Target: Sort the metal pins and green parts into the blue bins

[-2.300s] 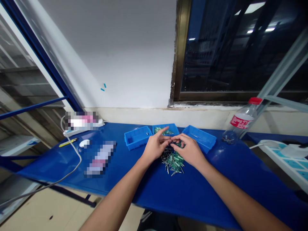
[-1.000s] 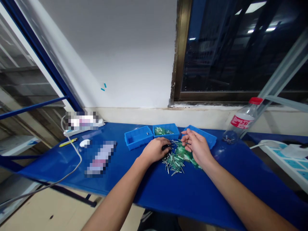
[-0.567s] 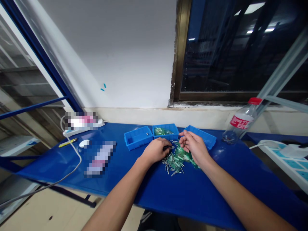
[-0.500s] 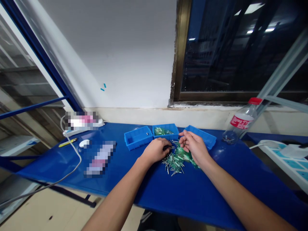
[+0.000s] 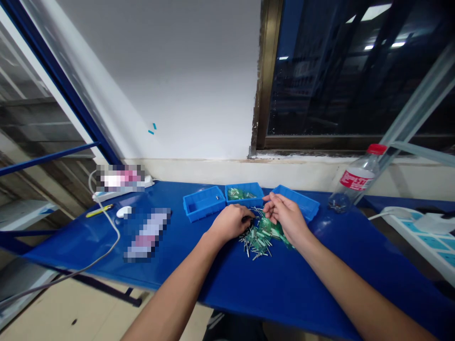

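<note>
Near centre: your blue desk [image 5: 227,284], its near edge crossed by both your forearms. On it, mid-desk: one loose heap of slim metal pins and green pieces [image 5: 258,242], spilling toward you, with its far left part hidden by your fingers. At the heap's left side: your left hand [image 5: 232,221], palm down, fingers curled over the dark pieces there (whether they grip any, you cannot tell from this view). Above the heap's right side: your right hand [image 5: 286,215], fingers half bent, forefinger pointing left, any held piece too small or hidden to confirm. To the left: a pixel-masked oblong item [image 5: 149,234], a white mouse-like object [image 5: 124,211] and a yellow cutter [image 5: 99,210]. To the right: a white power strip [image 5: 432,239]. Beyond your hands, three blue bins in a row: the left bin [image 5: 204,215] with one small bright item near its far right corner; the middle bin [image 5: 245,202] with a layer of similar green pieces; the right bin [image 5: 307,203], partly behind your right hand. By the look of it, the work stands partway: some pieces binned, a sizeable heap yet loose. Far right: a red-capped bottle [image 5: 357,182], tilted; behind, the window [image 5: 341,85].
</note>
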Demonstrator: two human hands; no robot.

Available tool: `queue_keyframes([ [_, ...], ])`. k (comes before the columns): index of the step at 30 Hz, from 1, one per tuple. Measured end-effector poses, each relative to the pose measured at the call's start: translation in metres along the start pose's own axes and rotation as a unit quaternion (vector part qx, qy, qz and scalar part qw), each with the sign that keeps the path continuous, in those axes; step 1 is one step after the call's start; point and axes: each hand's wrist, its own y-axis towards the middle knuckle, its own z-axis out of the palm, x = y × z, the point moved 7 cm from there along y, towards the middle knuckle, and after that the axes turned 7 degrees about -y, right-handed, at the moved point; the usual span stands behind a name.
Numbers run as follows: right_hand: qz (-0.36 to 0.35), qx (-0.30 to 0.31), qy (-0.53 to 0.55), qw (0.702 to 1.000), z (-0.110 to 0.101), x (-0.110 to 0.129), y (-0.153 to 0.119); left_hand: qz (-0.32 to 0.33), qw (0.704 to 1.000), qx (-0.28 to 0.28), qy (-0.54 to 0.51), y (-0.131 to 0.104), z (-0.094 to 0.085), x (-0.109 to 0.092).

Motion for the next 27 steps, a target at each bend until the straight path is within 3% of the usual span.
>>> queue_keyframes([
  [5, -0.023, 0.003, -0.045, 0.999, -0.001, 0.001, 0.002, -0.012, 0.999, -0.03, -0.01, 0.0, -0.005, 0.0],
  [8, -0.078, 0.006, -0.126, 0.989, -0.001, 0.004, 0.001, -0.033, 0.996, -0.063, -0.049, -0.001, -0.012, 0.001],
  [12, -0.194, -0.004, -0.273, 0.942, 0.003, 0.016, -0.005, -0.052, 0.987, -0.109, -0.107, -0.003, -0.021, 0.0],
  [16, -0.266, 0.031, -0.362, 0.893, 0.015, 0.024, -0.012, -0.057, 0.977, -0.135, -0.155, -0.003, -0.027, -0.006],
  [20, -0.266, 0.041, -0.388, 0.882, 0.016, 0.024, -0.012, -0.064, 0.971, -0.148, -0.177, -0.003, -0.029, -0.01],
  [27, -0.242, 0.022, -0.389, 0.889, 0.012, 0.02, -0.009, -0.07, 0.964, -0.155, -0.205, -0.005, -0.027, -0.007],
])
